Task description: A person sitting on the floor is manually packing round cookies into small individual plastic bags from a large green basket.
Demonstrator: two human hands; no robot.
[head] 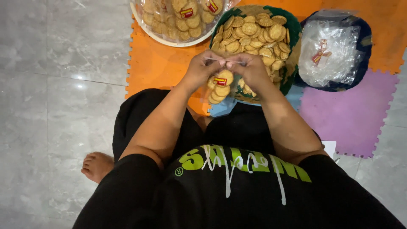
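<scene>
My left hand (202,68) and my right hand (251,70) meet above my lap, both pinching the top edge of a small clear bag of round golden biscuits (220,87) with a red and yellow label. The bag hangs between my hands, its mouth stretched tight between my fingers. Just beyond them stands a green basket (295,32) heaped with loose round biscuits (254,34).
A white round tray (157,38) with several filled biscuit bags lies at the far left. A dark bowl (364,42) holding empty clear bags sits at the right. Orange (157,63) and purple (352,114) foam mats cover grey tile floor. My bare foot (97,166) rests at the left.
</scene>
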